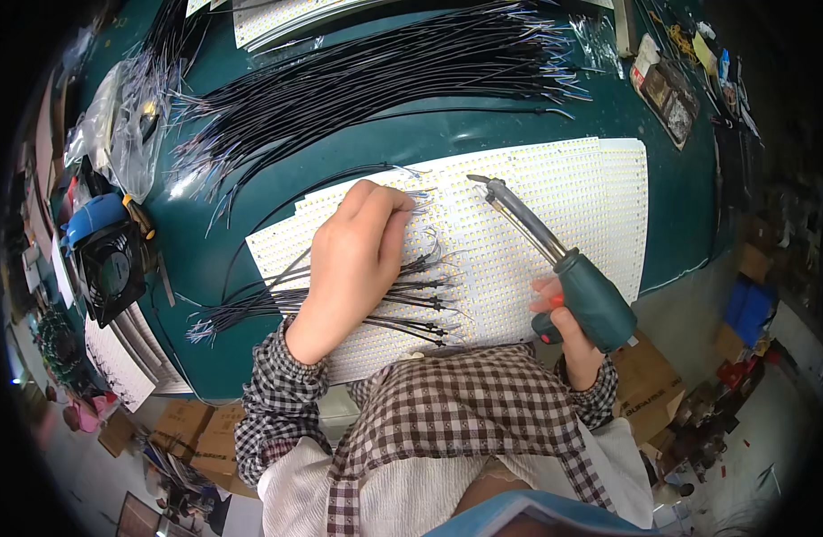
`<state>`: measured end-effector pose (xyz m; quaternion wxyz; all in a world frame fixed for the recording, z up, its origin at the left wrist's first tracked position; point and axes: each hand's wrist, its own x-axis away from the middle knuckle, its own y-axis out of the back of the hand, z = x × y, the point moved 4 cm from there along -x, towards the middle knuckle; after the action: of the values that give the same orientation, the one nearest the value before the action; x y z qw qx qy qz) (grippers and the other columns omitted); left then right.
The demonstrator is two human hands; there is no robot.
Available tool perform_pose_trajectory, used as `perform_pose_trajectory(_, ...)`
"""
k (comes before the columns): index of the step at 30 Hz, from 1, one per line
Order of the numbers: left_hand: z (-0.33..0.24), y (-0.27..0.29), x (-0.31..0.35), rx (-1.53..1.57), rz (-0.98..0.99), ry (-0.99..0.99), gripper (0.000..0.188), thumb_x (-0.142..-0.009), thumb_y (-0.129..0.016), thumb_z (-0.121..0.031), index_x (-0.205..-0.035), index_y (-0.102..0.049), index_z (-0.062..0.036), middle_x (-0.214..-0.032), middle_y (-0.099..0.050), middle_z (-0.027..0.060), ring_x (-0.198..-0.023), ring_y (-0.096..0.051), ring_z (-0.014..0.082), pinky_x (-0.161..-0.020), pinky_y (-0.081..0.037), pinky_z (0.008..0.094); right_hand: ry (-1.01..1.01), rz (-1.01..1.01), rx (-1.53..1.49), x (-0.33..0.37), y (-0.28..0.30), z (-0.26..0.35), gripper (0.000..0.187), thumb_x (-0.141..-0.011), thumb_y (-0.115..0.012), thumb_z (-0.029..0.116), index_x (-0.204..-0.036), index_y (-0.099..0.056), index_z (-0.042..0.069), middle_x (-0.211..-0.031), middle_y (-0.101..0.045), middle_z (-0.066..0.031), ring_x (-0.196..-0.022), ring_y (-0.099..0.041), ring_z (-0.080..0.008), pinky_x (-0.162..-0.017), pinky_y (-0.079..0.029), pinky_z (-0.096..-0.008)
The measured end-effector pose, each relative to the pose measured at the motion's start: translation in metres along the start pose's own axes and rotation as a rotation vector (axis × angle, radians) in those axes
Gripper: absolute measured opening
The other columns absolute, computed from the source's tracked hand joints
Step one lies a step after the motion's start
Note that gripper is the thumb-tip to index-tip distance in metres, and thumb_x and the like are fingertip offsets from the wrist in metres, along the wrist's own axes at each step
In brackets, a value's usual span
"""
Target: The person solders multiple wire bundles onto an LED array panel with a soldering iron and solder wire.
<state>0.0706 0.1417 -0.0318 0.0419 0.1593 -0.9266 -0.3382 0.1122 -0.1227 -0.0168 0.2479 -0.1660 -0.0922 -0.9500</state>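
My left hand [353, 242] is closed over the white LED boards [555, 206], thumb and forefinger pinched at the thin coloured wire ends of a black cable. Below it, several short black cables [416, 302] lie across the boards, their stripped ends pointing right. In my right hand [577, 345] is a soldering gun [595, 300] with a dark green handle, fingers wrapped round the grip. Its metal tip points up and left, a little to the right of the pinched wires. Part of the cable is hidden behind my left hand.
A thick bundle of black cables [367, 89] stretches across the far side of the green table [465, 130]. At the left stand a small black fan [111, 268] and a clear plastic bag [116, 125]. A dirty solder box [667, 98] lies at the far right.
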Motion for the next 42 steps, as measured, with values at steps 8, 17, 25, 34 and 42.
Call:
perform_pose_trajectory(8,-0.002,-0.014,-0.007,0.131,-0.004,0.008,0.012,-0.075,-0.068,-0.002,-0.083,-0.059,-0.0045,-0.079,-0.055,0.0053,-0.057,-0.055,0.0169,-0.049,-0.044,0.0306,0.047,-0.004,-0.028,0.001,0.003,-0.005,0.045,-0.08,-0.065,-0.009,-0.122,-0.047,-0.007,-0.103,-0.065,-0.0155,-0.096,-0.064,-0.0207,-0.08,-0.055,-0.0309)
perform_pose_trajectory(17,0.0,-0.019,-0.011,0.075,0.022,0.098,0.01,-0.073,-0.069,-0.005,-0.077,-0.059,-0.005,-0.078,-0.057,0.0067,-0.066,-0.062,0.021,-0.057,-0.049,0.0315,-0.035,0.01,-0.085,0.004,0.002,-0.004,0.05,-0.081,-0.067,-0.005,-0.125,-0.045,-0.007,-0.106,-0.065,-0.0168,-0.095,-0.065,-0.0207,-0.08,-0.055,-0.0315)
perform_pose_trajectory(25,-0.002,-0.021,-0.012,0.012,0.002,0.064,0.011,-0.07,-0.067,-0.004,-0.072,-0.057,-0.0059,-0.075,-0.055,0.0079,-0.061,-0.058,0.0261,-0.054,-0.046,0.0362,0.094,0.081,0.087,0.006,0.004,-0.011,0.051,-0.076,-0.073,-0.001,-0.121,-0.051,-0.008,-0.097,-0.067,-0.0141,-0.087,-0.065,-0.0166,-0.077,-0.054,-0.0288)
perform_pose_trajectory(34,-0.002,-0.02,-0.013,0.031,0.005,0.07,0.012,-0.069,-0.067,-0.004,-0.072,-0.056,-0.0057,-0.075,-0.056,0.0081,-0.062,-0.058,0.026,-0.054,-0.046,0.0358,0.101,0.057,0.087,0.004,-0.005,-0.004,0.052,-0.074,-0.076,0.001,-0.12,-0.053,-0.01,-0.088,-0.068,-0.0116,-0.081,-0.066,-0.0146,-0.074,-0.054,-0.0269)
perform_pose_trajectory(42,-0.001,-0.02,-0.013,0.021,-0.001,0.054,0.012,-0.069,-0.067,-0.004,-0.072,-0.056,-0.0058,-0.075,-0.056,0.0081,-0.062,-0.058,0.026,-0.054,-0.046,0.0355,0.036,0.033,0.11,0.003,-0.006,-0.002,0.053,-0.074,-0.076,0.0,-0.12,-0.053,-0.009,-0.087,-0.068,-0.0114,-0.081,-0.067,-0.0141,-0.074,-0.054,-0.0264)
